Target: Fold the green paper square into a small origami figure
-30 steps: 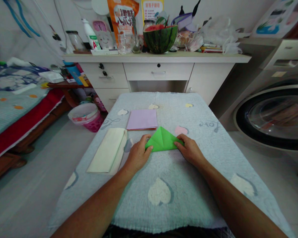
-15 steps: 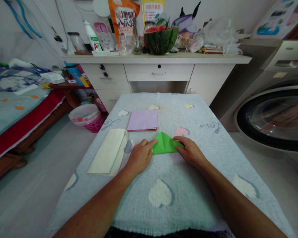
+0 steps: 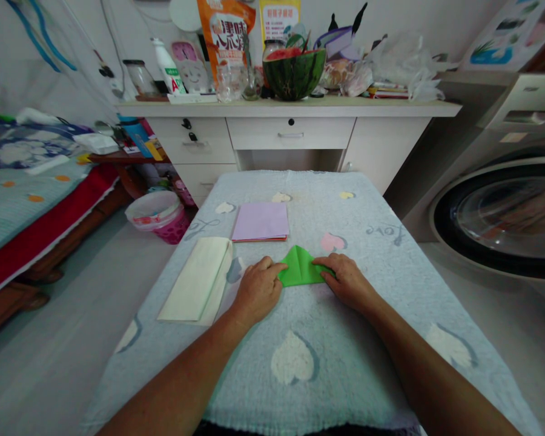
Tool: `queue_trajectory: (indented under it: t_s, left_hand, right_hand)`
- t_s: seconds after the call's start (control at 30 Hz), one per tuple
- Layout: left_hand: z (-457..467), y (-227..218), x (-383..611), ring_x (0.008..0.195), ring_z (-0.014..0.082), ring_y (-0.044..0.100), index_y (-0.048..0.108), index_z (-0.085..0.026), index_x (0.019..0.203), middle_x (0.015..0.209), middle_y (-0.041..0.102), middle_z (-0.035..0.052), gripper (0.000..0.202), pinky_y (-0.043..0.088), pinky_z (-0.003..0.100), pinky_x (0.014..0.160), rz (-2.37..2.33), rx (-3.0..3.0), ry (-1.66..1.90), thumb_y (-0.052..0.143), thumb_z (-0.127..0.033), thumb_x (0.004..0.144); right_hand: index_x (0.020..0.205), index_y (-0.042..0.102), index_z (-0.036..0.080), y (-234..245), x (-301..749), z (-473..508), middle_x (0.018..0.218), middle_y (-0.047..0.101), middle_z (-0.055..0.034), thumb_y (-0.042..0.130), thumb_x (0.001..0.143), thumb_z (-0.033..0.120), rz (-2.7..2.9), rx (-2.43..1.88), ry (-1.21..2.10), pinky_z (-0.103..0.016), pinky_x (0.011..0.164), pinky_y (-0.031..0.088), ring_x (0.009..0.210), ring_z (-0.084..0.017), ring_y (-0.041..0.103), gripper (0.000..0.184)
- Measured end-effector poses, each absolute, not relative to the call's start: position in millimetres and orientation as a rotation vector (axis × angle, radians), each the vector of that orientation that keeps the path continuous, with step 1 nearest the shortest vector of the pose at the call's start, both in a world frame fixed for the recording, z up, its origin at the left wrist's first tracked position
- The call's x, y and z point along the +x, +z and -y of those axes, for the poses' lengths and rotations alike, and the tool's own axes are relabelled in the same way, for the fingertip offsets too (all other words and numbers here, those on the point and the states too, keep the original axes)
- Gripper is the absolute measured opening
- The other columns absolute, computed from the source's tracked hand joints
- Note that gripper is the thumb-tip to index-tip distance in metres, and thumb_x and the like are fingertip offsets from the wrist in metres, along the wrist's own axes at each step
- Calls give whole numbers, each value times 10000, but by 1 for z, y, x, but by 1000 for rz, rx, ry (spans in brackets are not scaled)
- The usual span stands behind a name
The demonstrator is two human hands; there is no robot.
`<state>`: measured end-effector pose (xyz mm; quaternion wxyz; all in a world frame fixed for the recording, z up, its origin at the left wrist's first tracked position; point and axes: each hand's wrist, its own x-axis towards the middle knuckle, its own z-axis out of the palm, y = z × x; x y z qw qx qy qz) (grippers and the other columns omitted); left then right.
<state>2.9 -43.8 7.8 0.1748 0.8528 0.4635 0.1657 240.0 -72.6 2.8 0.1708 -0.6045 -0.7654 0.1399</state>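
A green sheet of folding paper (image 3: 298, 267), creased into a triangle with its point away from me, lies on the cloth-covered table (image 3: 354, 339). My left hand (image 3: 262, 283) grips its left corner, index finger stretched along the edge and thumb beneath or behind it. At the opposite corner, my right hand (image 3: 343, 275) pinches the paper between thumb and fingers. Just beyond is a stack of square paper (image 3: 260, 221), lilac on top with a red edge showing below. Left of my left hand lies a folded cream paper packet (image 3: 195, 280).
A white desk (image 3: 290, 109) stands past the table, bearing a cut watermelon (image 3: 294, 72), an orange pouch (image 3: 226, 36) and a white bottle (image 3: 167, 68). A washing machine (image 3: 504, 151) is at right. A pink bin (image 3: 163, 221) and a bed (image 3: 40, 200) are at left.
My right fingers have drawn in closer on the right corner of the green paper, moving slightly left. The left hand keeps its hold, nearly unmoved.
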Motion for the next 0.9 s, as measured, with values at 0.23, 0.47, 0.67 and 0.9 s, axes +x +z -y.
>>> queue_trajectory:
  t_s: [0.23,0.47,0.67,0.9]
  left_hand:
    - [46,5,3,977,209,575,315,-180,1428,1074,598,67,772,454,352,872,-1272,2310,707,506,-53,690]
    - [53,18,0,813,156,558,580,-186,907,872,554,13,210,431,266,727,-1040,2305,656,585,-111,710]
    - [49,15,1,806,169,553,594,-177,773,759,566,15,208,404,276,733,-942,2389,545,507,-302,915]
    - [48,14,3,774,177,556,581,-168,710,710,566,14,222,407,276,712,-1047,2351,486,549,-307,881]
  right_hand:
    - [1392,353,163,11,237,79,1024,640,-85,550,752,108,1898,-1528,447,-397,865,411,885,-214,572,672]
    - [841,611,192,24,239,81,831,620,-31,514,723,44,2156,-1252,590,-310,770,410,808,-173,556,213]
    - [802,602,178,27,240,83,782,598,-23,561,839,197,2220,-1236,701,-309,743,400,763,-171,535,59]
    - [759,601,185,23,238,80,744,591,-20,489,930,341,2079,-1336,845,-290,715,405,740,-165,551,258]
